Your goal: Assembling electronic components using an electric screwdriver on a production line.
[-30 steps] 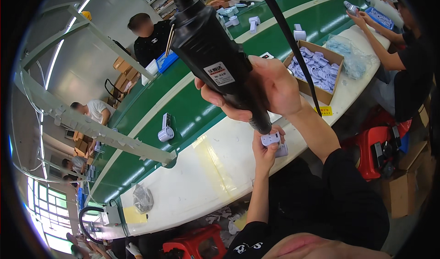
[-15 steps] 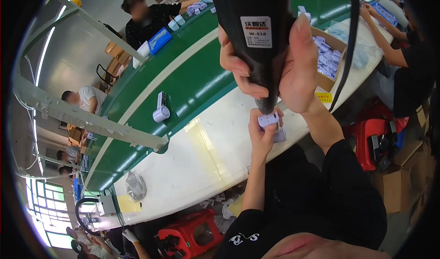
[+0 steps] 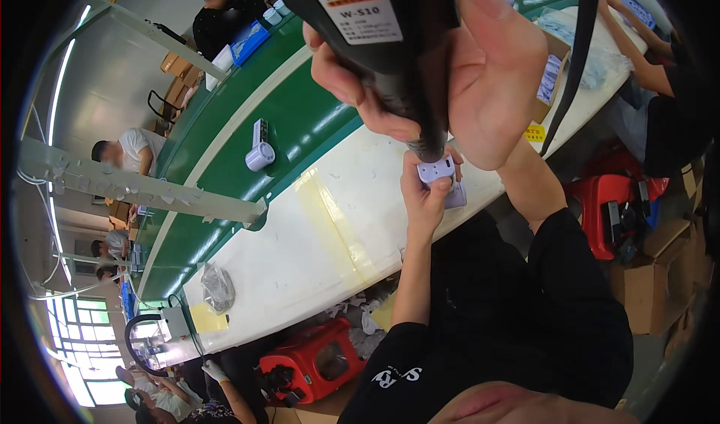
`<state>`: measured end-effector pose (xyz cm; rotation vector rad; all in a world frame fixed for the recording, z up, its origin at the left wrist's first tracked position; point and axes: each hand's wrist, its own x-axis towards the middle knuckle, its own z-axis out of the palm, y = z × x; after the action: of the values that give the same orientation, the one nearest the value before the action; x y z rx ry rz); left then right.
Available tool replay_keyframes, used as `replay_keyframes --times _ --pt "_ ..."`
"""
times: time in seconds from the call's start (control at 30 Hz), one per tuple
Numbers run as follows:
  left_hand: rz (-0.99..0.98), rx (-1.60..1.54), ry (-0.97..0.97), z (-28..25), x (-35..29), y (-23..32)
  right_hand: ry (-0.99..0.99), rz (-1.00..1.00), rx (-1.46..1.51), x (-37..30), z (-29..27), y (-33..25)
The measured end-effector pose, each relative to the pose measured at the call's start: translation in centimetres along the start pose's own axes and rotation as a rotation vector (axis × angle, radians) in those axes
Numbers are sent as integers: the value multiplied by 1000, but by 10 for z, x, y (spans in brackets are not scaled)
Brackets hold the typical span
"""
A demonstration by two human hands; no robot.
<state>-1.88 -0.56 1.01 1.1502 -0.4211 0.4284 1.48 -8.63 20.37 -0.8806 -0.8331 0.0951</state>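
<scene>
Right hand (image 3: 495, 79) wraps the black electric screwdriver (image 3: 401, 56), nose down; left hand (image 3: 423, 205) grips the lavender plastic housing (image 3: 435, 170), seemingly steadying it.

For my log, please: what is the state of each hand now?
Left hand: closed, holding a pale purple part.
Right hand: closed around a black tool.

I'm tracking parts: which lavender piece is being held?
The lavender piece in the left hand, under the black tool; the others lie on the green belt or in the cardboard box.
</scene>
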Motion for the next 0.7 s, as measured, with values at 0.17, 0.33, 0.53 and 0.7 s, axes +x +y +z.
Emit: replay_keyframes --times 0.17,0.33,0.53,0.7 --pt "-5 -33 0 0 0 -2 42 57 49 10 8 1" --pt "-8 -26 -1 0 1 -2 84 121 95 11 8 -1" --pt "-16 -32 -18 -3 -1 -3 134 195 148 13 10 -3" --pt "-32 -32 0 -3 -1 -2 180 314 203 16 10 -9"
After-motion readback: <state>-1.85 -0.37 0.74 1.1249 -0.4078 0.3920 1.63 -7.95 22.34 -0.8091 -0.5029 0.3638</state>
